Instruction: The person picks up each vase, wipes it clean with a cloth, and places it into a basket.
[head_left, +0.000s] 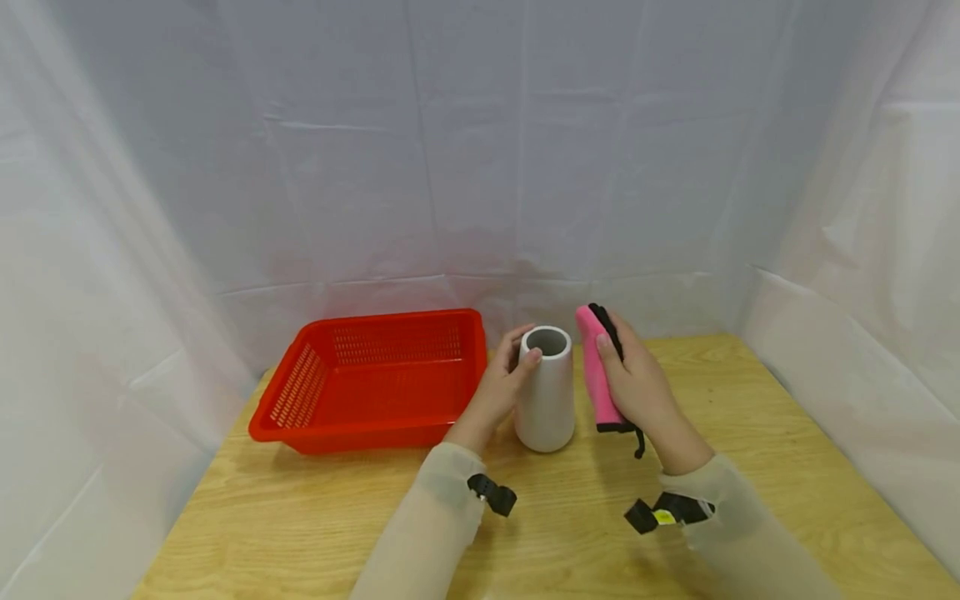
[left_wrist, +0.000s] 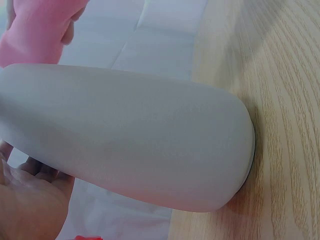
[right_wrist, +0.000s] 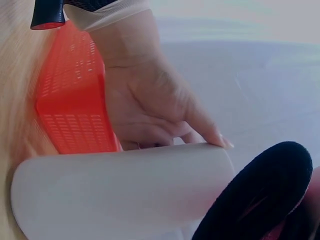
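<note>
Left hand: the left hand (head_left: 504,385) wraps the upper part of a tall, matte white ceramic vase (head_left: 545,390), thumb laid across the side just under the rim, fingers curled round the far side.
Vase: it stands upright on the light wooden table (head_left: 750,467), open mouth up, between the two hands; the left wrist view shows its rounded base (left_wrist: 240,150) meeting the wood.
Right hand: the right hand (head_left: 637,385) grips a pink, stick-shaped folded umbrella with black trim (head_left: 597,371), fingers closed round its shaft, holding it nearly upright and slightly tilted.
Umbrella: it hangs just beside the vase on its right, top end level with the vase's rim; whether the two touch, I can't tell. A black strap (head_left: 638,442) dangles below the hand.
Basket: a red, slotted plastic basket (head_left: 375,382) sits on the table just left of the left hand, and shows behind that hand (right_wrist: 150,107) in the right wrist view.
Backdrop: a white sheet (head_left: 480,150) drapes round the table.
</note>
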